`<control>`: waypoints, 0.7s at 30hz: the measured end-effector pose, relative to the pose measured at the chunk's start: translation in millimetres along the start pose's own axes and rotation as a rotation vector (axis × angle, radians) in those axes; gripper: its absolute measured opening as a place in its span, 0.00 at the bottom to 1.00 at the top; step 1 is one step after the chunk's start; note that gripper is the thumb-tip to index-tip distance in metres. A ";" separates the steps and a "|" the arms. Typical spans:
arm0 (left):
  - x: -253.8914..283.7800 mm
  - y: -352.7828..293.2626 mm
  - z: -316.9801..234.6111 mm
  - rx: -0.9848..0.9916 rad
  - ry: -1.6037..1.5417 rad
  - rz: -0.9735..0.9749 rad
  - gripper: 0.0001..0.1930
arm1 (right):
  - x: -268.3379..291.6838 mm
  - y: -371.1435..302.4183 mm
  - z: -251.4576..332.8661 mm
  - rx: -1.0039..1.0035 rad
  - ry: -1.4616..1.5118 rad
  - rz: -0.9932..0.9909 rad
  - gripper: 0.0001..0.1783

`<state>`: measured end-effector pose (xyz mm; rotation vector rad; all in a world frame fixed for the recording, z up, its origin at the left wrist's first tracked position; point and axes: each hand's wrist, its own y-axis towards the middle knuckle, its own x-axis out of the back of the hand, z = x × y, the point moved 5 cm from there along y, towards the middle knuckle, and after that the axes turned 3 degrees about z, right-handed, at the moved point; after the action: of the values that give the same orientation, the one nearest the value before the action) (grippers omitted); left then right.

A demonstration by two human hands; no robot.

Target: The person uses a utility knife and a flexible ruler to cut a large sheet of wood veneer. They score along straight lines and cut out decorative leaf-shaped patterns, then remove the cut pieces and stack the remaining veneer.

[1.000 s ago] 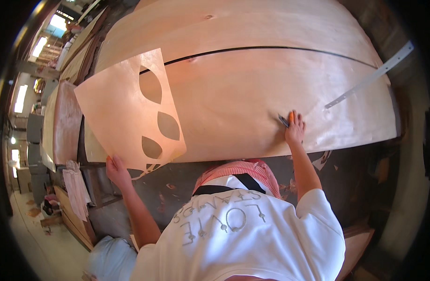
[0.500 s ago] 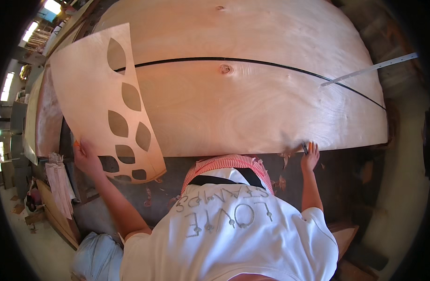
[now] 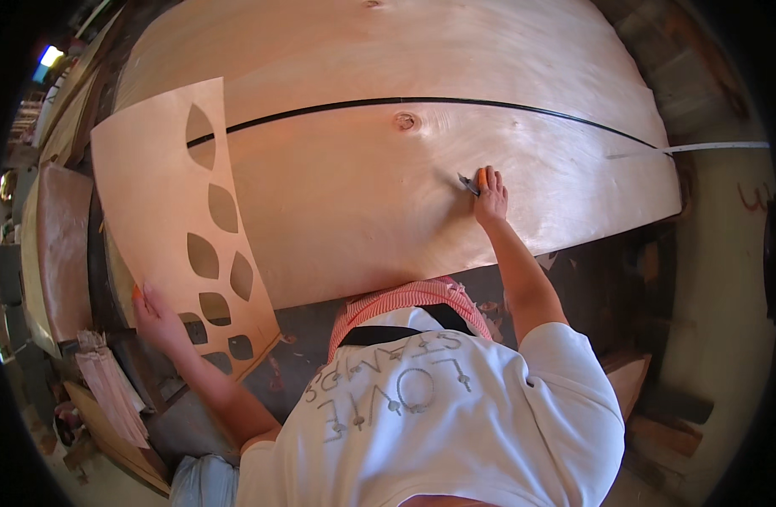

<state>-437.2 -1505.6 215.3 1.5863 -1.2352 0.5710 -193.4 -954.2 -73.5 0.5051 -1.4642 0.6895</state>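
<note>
Thin tan wood sheet with leaf-shaped holes (image 3: 151,186): nine o'clock.
Left hand (image 3: 157,319): pinches its edge, seems to hold it aside; next needs a steady pinch.
Right hand (image 3: 491,201): two o'clock, grips small dark metal tool (image 3: 468,184).

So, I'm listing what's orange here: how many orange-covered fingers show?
2 visible: one orange-covered finger on the left hand, another on the right hand; others may be hidden.

We note soft glare on the plywood (image 3: 346,194), shadow left of the right hand (image 3: 492,199), bent, blurry edges, black corners.
</note>
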 end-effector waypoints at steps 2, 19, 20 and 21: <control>-10.5 6.2 4.1 0.015 0.020 0.005 0.14 | 1.5 -8.1 3.4 0.036 0.033 -0.004 0.29; -95.0 104.5 -229.4 -0.679 0.047 -0.094 0.16 | 51.6 16.7 1.4 0.181 0.564 0.059 0.24; -110.5 96.5 -242.8 -0.745 0.088 -0.090 0.16 | 38.9 43.2 -10.5 0.130 0.662 0.014 0.15; -131.1 84.9 -250.0 -0.808 0.134 -0.083 0.16 | 31.7 72.4 -13.0 -0.063 0.986 0.177 0.14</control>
<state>-511.5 -1221.4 238.9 0.8918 -1.0935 0.0832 -235.0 -889.8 -50.0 -0.0486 -0.5932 0.8575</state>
